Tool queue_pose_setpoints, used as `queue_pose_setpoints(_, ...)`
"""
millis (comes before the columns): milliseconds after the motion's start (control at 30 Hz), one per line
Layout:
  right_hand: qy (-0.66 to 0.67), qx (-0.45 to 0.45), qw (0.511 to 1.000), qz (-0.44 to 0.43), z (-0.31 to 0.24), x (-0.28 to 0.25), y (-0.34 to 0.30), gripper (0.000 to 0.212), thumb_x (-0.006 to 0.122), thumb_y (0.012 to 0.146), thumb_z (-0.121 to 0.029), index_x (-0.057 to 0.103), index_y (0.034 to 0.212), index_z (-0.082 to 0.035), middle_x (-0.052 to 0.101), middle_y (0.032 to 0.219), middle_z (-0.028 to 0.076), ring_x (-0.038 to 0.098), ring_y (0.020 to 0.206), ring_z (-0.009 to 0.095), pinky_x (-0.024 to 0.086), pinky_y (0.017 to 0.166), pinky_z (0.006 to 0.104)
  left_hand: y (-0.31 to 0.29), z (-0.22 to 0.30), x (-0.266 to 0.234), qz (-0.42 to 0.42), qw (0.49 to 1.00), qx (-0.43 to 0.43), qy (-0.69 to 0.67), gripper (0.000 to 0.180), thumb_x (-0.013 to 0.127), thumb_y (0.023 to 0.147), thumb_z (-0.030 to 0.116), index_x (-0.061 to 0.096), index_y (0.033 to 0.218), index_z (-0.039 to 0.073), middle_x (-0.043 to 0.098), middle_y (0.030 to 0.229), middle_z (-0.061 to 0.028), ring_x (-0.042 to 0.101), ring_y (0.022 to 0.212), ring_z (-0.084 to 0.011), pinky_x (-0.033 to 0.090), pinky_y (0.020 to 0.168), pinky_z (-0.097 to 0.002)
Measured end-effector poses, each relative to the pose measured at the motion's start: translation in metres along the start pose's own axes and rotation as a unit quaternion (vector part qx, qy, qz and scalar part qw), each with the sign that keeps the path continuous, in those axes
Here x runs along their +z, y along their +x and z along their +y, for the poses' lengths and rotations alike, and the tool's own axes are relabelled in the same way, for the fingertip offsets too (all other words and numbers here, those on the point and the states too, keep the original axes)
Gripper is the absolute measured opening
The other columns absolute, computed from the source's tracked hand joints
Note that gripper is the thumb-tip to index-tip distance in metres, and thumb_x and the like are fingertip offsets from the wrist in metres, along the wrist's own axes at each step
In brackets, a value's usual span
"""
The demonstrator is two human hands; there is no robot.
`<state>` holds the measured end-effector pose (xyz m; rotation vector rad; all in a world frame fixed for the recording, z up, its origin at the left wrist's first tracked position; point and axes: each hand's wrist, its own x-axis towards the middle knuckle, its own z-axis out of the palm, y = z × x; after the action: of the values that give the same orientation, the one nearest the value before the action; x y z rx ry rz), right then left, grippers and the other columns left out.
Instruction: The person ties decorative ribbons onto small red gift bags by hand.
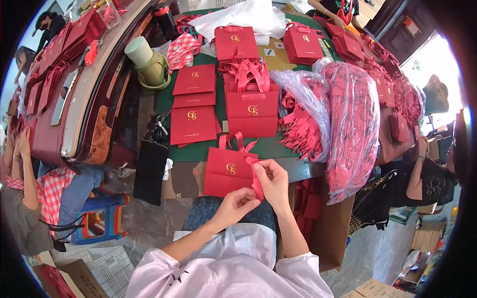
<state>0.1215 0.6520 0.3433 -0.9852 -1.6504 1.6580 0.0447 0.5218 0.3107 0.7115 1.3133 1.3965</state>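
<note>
A short red ribbon (257,187) is stretched between my two hands at the table's near edge. My right hand (273,183) pinches its upper part between thumb and fingers. Lower down, my left hand (238,204) closes on the ribbon's bottom end. Just behind them a red paper gift bag (218,172) with a gold emblem leans at the edge, its ribbon handles (239,141) sticking up. Whether the ribbon in my hands is joined to this bag, I cannot tell. Past it stands a stack of red bags with ribbon handles (252,110).
Flat red bags (193,125) are piled to the left on the green tabletop (191,155). Plastic-wrapped red ribbons (351,129) bulge over the right edge. A green flask (151,67) stands at the left. An open cardboard box (323,233) sits below right. Other people work on both sides.
</note>
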Motion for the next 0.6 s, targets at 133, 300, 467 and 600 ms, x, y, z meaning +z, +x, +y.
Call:
queue_pose_setpoints(133,0.019,0.013,1.000,0.002,0.014,-0.002,0.003,0.012,0.066,0.098,-0.013,0.065,0.096,-0.001,0.062,0.079,-0.005,0.054,0.069,0.001,0.045,0.059,0.0179,0.001,0.008,-0.004,-0.049,0.995,-0.078,-0.033,0.011,0.063,0.099,0.014,0.064,0.103,0.004,0.064,0.091,0.0020,0.059,0.082,-0.0048,0.048,0.073,-0.0212)
queue_pose_setpoints(300,-0.038,-0.013,0.998,0.044,0.021,-0.012,0.000,0.012,0.064,0.098,-0.010,0.062,0.107,-0.002,0.064,0.084,-0.001,0.058,0.070,0.006,0.047,0.061,0.0213,0.005,0.009,-0.023,-0.045,0.976,-0.129,-0.171,0.012,0.063,0.100,0.021,0.066,0.100,0.010,0.065,0.088,0.0045,0.060,0.080,-0.0039,0.048,0.070,-0.0220)
queue_pose_setpoints(467,-0.169,-0.251,0.951,-0.058,0.011,-0.033,-0.017,0.025,0.076,0.080,0.002,0.068,0.103,-0.004,0.063,0.100,0.009,0.064,0.089,0.019,0.052,0.074,0.0288,0.015,0.005,-0.047,-0.058,0.911,-0.200,-0.357,0.013,0.060,0.101,0.023,0.065,0.103,0.011,0.068,0.091,0.0014,0.063,0.084,-0.0099,0.051,0.073,-0.0272)
queue_pose_setpoints(600,-0.243,-0.351,0.897,-0.114,0.004,-0.029,-0.030,0.032,0.079,0.072,0.001,0.071,0.101,-0.007,0.065,0.106,0.009,0.060,0.110,0.034,0.052,0.090,0.0426,0.019,0.001,-0.044,-0.100,0.886,-0.212,-0.401,0.011,0.060,0.101,0.023,0.064,0.102,0.012,0.067,0.091,0.0008,0.063,0.079,-0.0103,0.051,0.072,-0.0273)
